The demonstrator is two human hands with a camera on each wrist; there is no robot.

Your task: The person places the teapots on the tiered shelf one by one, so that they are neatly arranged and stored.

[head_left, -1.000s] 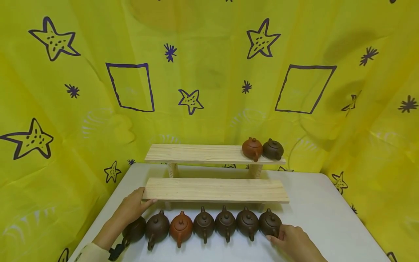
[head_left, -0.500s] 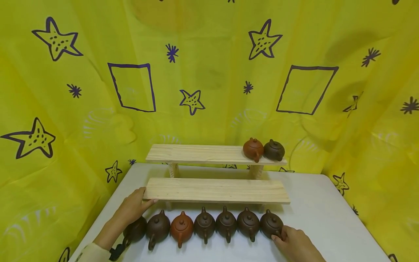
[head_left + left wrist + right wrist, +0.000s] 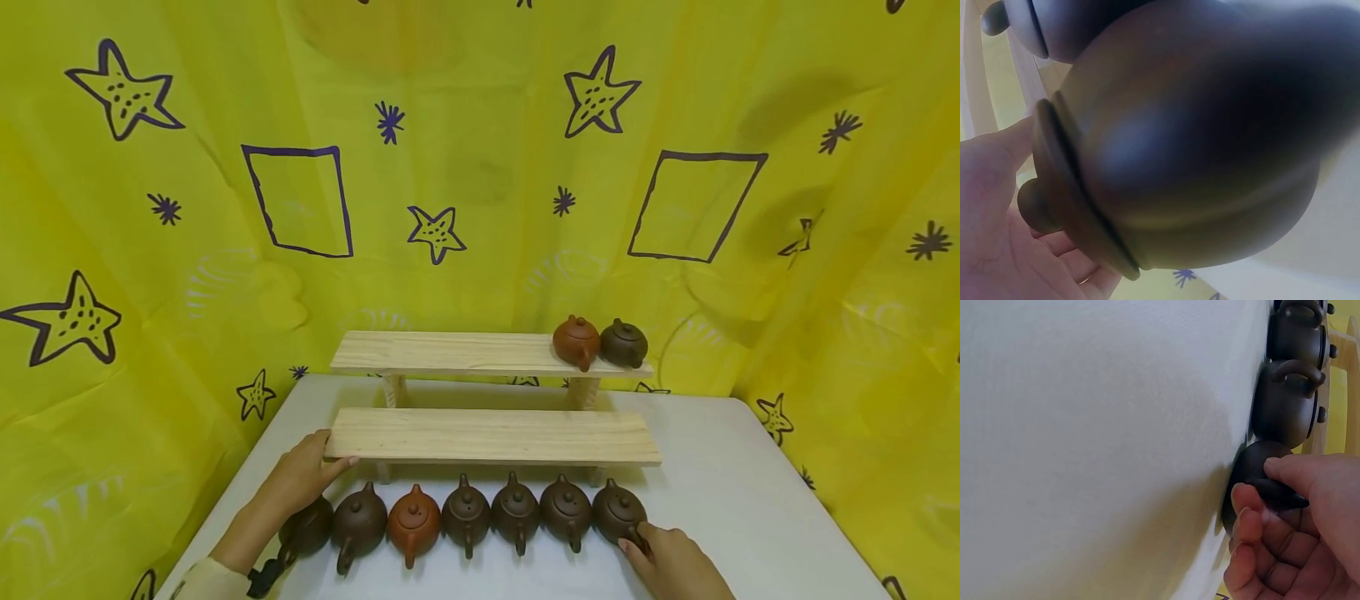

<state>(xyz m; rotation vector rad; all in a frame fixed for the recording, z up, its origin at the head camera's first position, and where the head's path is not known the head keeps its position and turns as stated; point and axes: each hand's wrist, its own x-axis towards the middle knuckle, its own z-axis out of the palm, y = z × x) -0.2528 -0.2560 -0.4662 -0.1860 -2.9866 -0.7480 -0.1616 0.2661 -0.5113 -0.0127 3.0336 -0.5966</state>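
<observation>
A row of several dark brown teapots, with one reddish teapot among them, stands on the white table. My right hand is at the right end of this row. Its thumb and fingers pinch the handle of the last dark teapot, whose spout points away toward the shelf. At the left, my left hand grips the near left end of the lower wooden shelf, thumb along its front edge. Under that forearm sits the leftmost dark teapot, partly covered; it looms large in the left wrist view.
Behind is a higher wooden shelf. A reddish teapot and a dark teapot stand at its right end. Yellow curtain with drawn stars surrounds the table. The teapots in the row stand close side by side.
The right hand has shifted slightly nearer to me, still holding the handle. The last teapot has turned a little, its spout slightly farther left. The left hand stays on the shelf end.
</observation>
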